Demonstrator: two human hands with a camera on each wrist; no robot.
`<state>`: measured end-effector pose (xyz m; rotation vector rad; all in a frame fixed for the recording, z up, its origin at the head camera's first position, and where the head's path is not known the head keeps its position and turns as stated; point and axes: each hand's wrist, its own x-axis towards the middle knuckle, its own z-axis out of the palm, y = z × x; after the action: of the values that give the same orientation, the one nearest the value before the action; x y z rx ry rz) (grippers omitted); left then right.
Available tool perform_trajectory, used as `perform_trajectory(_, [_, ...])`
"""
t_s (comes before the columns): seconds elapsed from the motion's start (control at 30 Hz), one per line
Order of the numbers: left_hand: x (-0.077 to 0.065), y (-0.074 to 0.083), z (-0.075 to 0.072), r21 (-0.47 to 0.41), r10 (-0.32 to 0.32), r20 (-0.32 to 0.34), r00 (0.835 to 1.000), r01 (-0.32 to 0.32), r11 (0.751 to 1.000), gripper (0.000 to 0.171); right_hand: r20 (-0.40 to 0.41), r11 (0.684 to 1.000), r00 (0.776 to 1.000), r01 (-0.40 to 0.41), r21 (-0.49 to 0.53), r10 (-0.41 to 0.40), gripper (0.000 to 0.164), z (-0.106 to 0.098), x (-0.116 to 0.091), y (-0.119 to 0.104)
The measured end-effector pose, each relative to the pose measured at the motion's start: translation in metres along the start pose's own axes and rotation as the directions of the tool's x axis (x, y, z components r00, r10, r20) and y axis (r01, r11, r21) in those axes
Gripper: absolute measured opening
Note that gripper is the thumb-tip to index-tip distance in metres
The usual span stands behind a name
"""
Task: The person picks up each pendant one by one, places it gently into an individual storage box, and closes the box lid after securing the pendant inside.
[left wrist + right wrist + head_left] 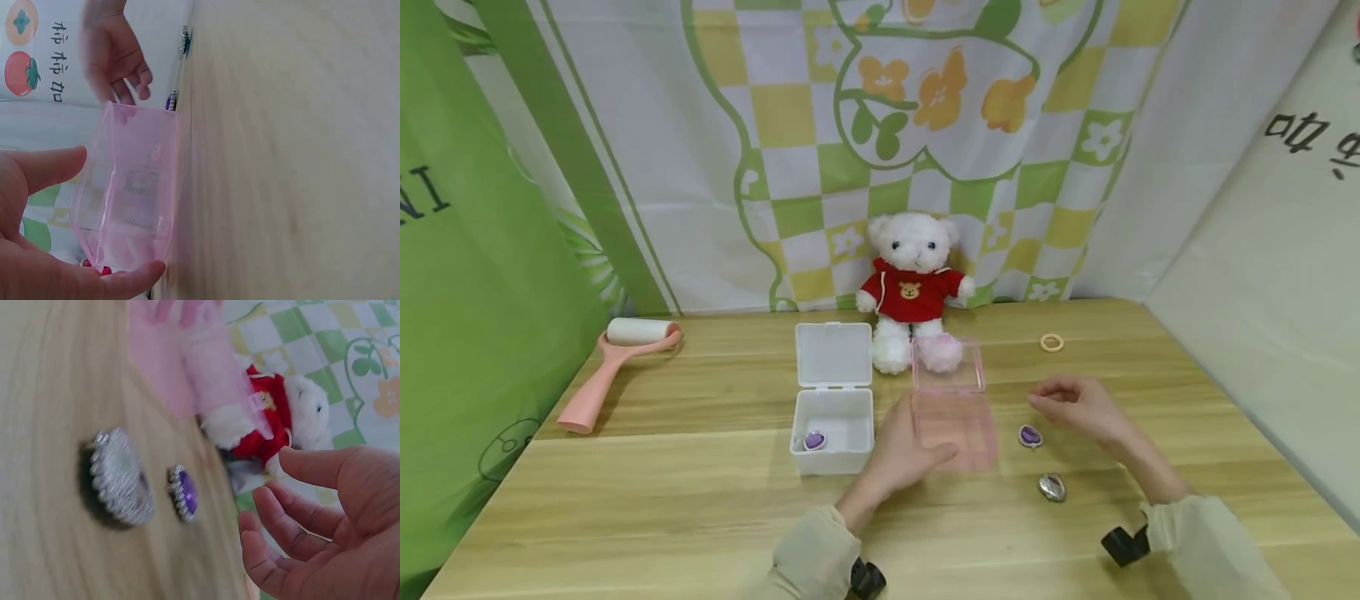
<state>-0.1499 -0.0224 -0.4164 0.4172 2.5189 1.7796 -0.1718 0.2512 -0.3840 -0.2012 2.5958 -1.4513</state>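
Foreground: left hand (901, 446), thumb and fingers apart, against open pink box (976, 435); right hand (1084, 408), likewise apart, near purple ornament (1030, 437) on the surface (700, 500).

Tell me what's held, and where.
The left grip touches the left side of the pink box; whether it holds cannot be told. The right grip holds nothing.
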Motion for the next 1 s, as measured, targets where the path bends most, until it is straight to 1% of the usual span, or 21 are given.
perform_trajectory(0.07, [0.001, 0.001, -0.001, -0.007, -0.012, 0.009, 1.0, 0.012, 1.0, 0.075, 0.014, 1.0, 1.0, -0.012, 0.008, 0.012, 0.039, -0.001, 0.002, 0.007])
perform_trajectory(0.13, [0.002, 0.002, -0.002, -0.045, -0.03, 0.031, 0.999, 0.031, 0.998, 0.073, 0.02, 0.999, 0.999, -0.025, 0.02, 0.025, 0.04, -0.002, 0.003, 0.015])
perform_trajectory(0.27, [0.002, 0.002, -0.004, -0.103, -0.066, 0.069, 0.995, 0.073, 0.992, 0.072, 0.021, 0.996, 0.999, -0.037, 0.08, 0.035, 0.042, -0.001, 0.005, 0.03])
perform_trajectory(0.37, [0.001, 0.001, -0.005, -0.104, -0.087, 0.082, 0.993, 0.096, 0.99, 0.073, 0.037, 0.992, 0.999, -0.037, 0.124, 0.032, 0.045, 0.0, 0.006, 0.039])
perform_trajectory(0.43, [0.001, 0.001, -0.006, -0.082, -0.097, 0.086, 0.991, 0.105, 0.991, 0.074, 0.057, 0.99, 0.998, -0.038, 0.135, 0.031, 0.046, 0.0, 0.007, 0.042])
perform_trajectory(0.5, [0.001, 0.001, -0.007, -0.074, -0.105, 0.098, 0.99, 0.113, 0.991, 0.074, 0.063, 0.991, 0.997, -0.043, 0.128, 0.036, 0.046, 0.0, 0.007, 0.043])
perform_trajectory(0.67, [-0.001, 0.005, -0.008, -0.024, -0.141, 0.105, 0.984, 0.144, 0.989, 0.081, 0.087, 0.998, 0.995, -0.045, 0.052, 0.04, 0.045, 0.0, 0.006, 0.045])
perform_trajectory(0.73, [-0.001, 0.006, -0.008, -0.003, -0.151, 0.104, 0.983, 0.152, 0.988, 0.084, 0.099, 0.999, 0.995, -0.037, 0.039, 0.033, 0.044, 0.0, 0.006, 0.045])
perform_trajectory(0.87, [-0.001, 0.007, -0.008, 0.002, -0.154, 0.109, 0.982, 0.155, 0.988, 0.084, 0.109, 0.999, 0.994, -0.016, 0.041, 0.011, 0.042, 0.001, 0.004, 0.046])
perform_trajectory(1.0, [-0.002, 0.007, -0.009, -0.006, -0.15, 0.115, 0.982, 0.152, 0.988, 0.083, 0.116, 1.0, 0.993, 0.018, 0.017, -0.02, 0.041, 0.002, 0.004, 0.045])
